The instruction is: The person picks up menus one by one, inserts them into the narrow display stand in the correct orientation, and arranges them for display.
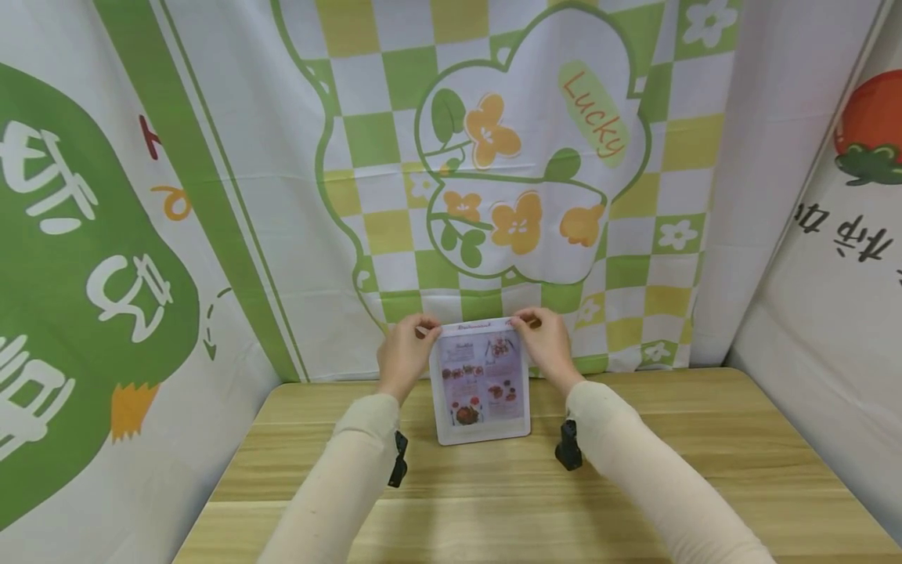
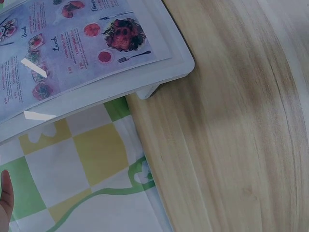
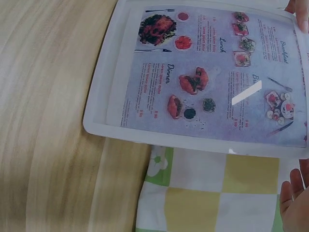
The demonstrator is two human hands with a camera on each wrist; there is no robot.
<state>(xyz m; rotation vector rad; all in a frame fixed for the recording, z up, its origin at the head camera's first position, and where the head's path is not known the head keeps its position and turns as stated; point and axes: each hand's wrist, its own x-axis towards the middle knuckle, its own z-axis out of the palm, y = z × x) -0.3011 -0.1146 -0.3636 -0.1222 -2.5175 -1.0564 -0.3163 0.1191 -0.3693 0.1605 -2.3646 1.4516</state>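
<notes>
A white menu stand (image 1: pixel 438 399) is propped up, tilted back, on the wooden table close to the wall cloth. Its front carries a printed menu sheet (image 1: pixel 485 380) with food pictures under a shiny surface. My left hand (image 1: pixel 405 354) pinches the stand's top left corner. At the top right corner, my right hand (image 1: pixel 548 345) grips with thumb and fingers. In the left wrist view a short white foot (image 2: pixel 147 91) juts out behind the stand's lower edge. The right wrist view shows the right palm (image 3: pixel 295 205) beside the stand; part of its grip is cut off.
The wooden table (image 1: pixel 655 462) spreads in front and to both sides. Behind it hangs a green, yellow and white checked cloth (image 1: pixel 380 141). Printed side walls (image 1: pixel 70 274) stand left and right. Each wrist wears a small black camera (image 1: pixel 568 446).
</notes>
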